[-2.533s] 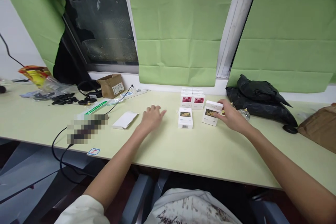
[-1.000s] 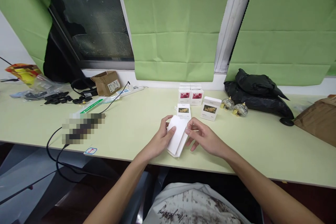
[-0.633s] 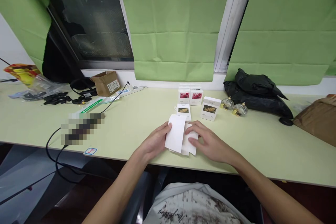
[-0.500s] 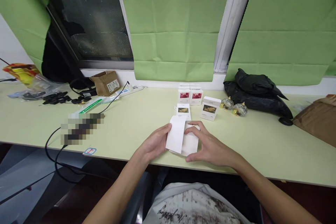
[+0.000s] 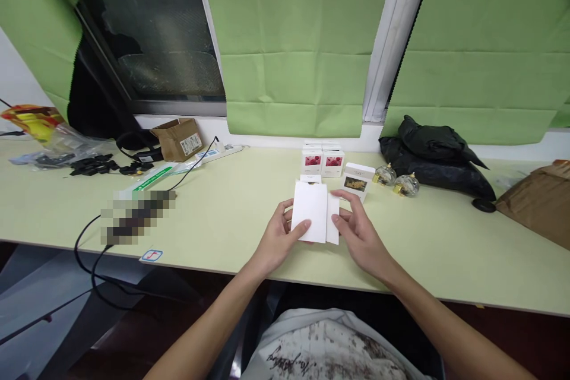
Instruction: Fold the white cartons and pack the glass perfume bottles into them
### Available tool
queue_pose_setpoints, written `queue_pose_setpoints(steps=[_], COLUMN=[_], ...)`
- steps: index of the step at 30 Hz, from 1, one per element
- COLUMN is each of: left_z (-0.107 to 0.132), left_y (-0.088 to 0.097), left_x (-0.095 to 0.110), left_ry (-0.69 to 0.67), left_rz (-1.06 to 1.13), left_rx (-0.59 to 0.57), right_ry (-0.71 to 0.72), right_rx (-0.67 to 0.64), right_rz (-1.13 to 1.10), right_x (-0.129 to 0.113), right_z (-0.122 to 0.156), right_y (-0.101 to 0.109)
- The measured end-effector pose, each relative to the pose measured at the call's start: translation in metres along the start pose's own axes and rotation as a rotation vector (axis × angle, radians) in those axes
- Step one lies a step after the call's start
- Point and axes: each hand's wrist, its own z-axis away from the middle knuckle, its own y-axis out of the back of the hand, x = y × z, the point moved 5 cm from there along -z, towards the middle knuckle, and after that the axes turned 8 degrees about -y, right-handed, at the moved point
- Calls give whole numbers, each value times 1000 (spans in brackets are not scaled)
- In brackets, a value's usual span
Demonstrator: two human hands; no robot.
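I hold a flat white folded card carton upright above the near part of the pale green table. My left hand pinches its left side, thumb on the front face. My right hand grips its right edge with curled fingers. Just behind the carton stand small white boxes: one with a gold picture, two with pink pictures, and one mostly hidden behind the carton.
Two round glass bottles with gold caps lie right of the boxes, before a black plastic bag. A brown paper bag sits far right. On the left are a cardboard box, black cables and a power strip.
My left hand fetched the flat white carton from the left and brought it in front of me. Both hands then unfolded it and raised it upright off the table.
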Motion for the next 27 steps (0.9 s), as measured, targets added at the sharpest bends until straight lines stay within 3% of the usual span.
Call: queue_pose_setpoints(steps=[5, 10, 14, 16, 17, 19, 21, 24, 27], left_z=[-3, 7, 3, -14, -28, -62, -96, -134, -151], left_y=[-5, -31, -38, -30, -20, 8, 30, 46, 50], left_x=[7, 3, 8, 14, 17, 20, 9, -14, -31], left_ry=[-101, -132, -155, -192, -228, -246, -88, 78, 147], left_rz=[-38, -17, -169, -337, -441, -721, -995, -1179, -1110], left_rx=[50, -117, -272, -329, -271, -33, 55, -6, -85], right_ry=[-30, -25, -37, -57, -66, -78, -79, -58, -59], right_rx=[-97, -61, -67, -61, -44, 14, 81, 178, 217], right_rz=[-141, -128, -62, -15, 5, 34, 54, 50, 5], right_x=[1, 11, 15, 15, 14, 13, 12, 11, 11], right_z=[-4, -13, -13, -12, -12, -13, -15, -19, -19], right_y=[5, 15, 26, 36, 41, 53, 65, 79, 88])
